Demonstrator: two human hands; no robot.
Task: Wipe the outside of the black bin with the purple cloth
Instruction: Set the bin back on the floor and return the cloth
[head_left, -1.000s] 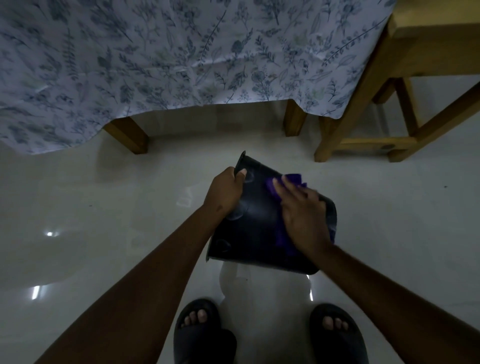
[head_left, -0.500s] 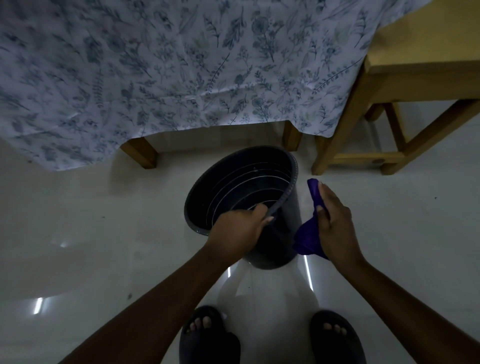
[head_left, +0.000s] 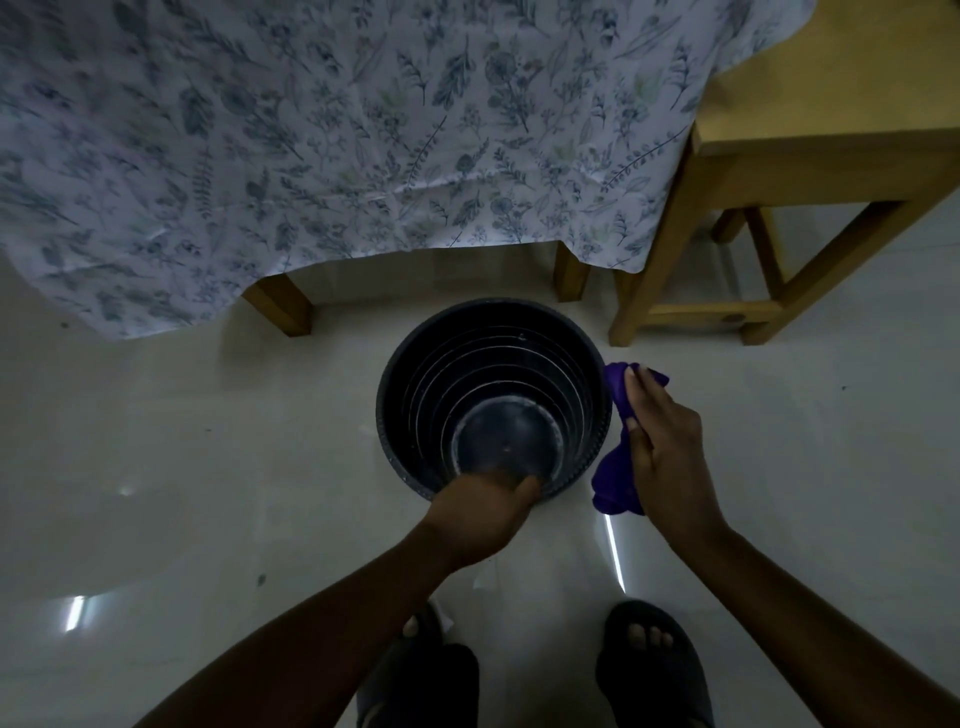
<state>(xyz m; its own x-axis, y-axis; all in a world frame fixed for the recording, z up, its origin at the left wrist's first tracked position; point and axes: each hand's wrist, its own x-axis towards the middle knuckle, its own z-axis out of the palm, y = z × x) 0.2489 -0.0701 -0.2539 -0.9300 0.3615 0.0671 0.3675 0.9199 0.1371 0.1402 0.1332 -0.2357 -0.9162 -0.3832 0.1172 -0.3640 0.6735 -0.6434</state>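
A second ago I had the black bin (head_left: 493, 395) tipped on its side with the cloth pressed flat against its wall; half a second ago it was upright but further from me. Now it stands upright on the pale floor (head_left: 208, 493), and I look straight down into its ringed interior to the round base.

My left hand (head_left: 480, 512) is closed over the near rim, thumb lying along the edge, the other fingers hidden from me on the inner side. My right hand (head_left: 662, 452) is closed around the purple cloth (head_left: 615, 483), which is bunched up and hangs beside the bin's right wall; the index finger runs up along the cloth's upper end, which sits right at the rim. Whether the cloth actually touches the wall I cannot tell.

Beyond the bin, a table with a leaf-patterned tablecloth (head_left: 337, 130) draped over it, and a wooden stool (head_left: 810, 171) to the right. My sandalled feet (head_left: 649, 670) are at the bottom edge.
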